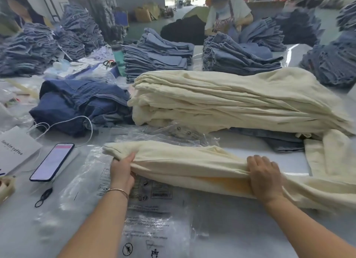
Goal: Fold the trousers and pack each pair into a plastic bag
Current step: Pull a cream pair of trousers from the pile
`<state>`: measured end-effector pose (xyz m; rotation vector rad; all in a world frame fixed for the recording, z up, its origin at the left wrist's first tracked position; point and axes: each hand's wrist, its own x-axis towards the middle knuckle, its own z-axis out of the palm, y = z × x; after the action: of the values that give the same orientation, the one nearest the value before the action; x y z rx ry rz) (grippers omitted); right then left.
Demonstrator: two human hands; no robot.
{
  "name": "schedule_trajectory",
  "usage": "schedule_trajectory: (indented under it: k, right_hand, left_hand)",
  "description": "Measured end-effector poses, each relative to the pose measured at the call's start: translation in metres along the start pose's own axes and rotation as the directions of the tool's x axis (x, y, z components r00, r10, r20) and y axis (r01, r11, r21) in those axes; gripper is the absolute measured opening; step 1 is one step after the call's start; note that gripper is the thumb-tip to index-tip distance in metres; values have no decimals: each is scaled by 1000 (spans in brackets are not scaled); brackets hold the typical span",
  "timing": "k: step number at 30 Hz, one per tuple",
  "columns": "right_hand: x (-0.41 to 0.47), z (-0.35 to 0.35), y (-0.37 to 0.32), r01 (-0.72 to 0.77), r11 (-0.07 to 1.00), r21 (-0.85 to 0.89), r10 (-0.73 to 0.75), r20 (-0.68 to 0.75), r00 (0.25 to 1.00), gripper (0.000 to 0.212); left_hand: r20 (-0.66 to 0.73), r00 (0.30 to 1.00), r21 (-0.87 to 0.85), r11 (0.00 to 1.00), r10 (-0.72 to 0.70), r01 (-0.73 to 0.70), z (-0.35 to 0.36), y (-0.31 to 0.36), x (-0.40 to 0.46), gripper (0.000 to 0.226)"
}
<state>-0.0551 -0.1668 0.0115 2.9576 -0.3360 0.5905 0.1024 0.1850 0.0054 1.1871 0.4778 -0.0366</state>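
Observation:
A cream pair of trousers (185, 163) lies stretched left to right across the table in front of me, its right end trailing off past the frame edge. My left hand (122, 171) grips its left end, thumb on top. My right hand (264, 177) clutches the bunched cloth further right. Under and in front of the trousers lies a clear plastic bag (152, 215) with black printed warnings, flat on the table. Behind stands a tall stack of folded cream trousers (231, 101).
A phone (53, 161) with a white cable, a white paper bag (14, 148) and small black snips (43, 197) lie at the left. Dark blue jeans (77, 103) are heaped behind them. Stacks of folded denim (154, 59) and a teal bottle (117, 54) fill the back; two persons work there.

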Motion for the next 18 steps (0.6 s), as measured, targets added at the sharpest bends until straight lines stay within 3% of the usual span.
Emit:
schedule_trajectory:
  k: [3,5,7,12,17,18]
  right_hand:
    - [-15,1,18,-78,997,-24,79,20,997,22]
    - [-35,14,27,-82,988,-130,117,290,950,31]
    - [-48,24,30,-80,981,-179,153,447,881,41]
    - [-48,20,28,-75,992,-98,114,492,863,51]
    - [-59,21,24,-111,994,27,91,392,915,68]
    - [-57,21,23,-129,991,20,108,425,899,74]
  left_hand:
    - [-96,995,-45,999,8,-13,-21,1,23,26]
    - [-129,991,23,999,-28,31,-32,-13,36,33]
    - [-105,990,89,991,-91,101,-40,-31,43,41]
    - [-145,988,168,982,-60,84,-52,-47,44,53]
    - [-116,989,33,994,-96,100,-35,-42,53,39]
    - [-102,989,10,993,-112,113,-28,-38,56,38]
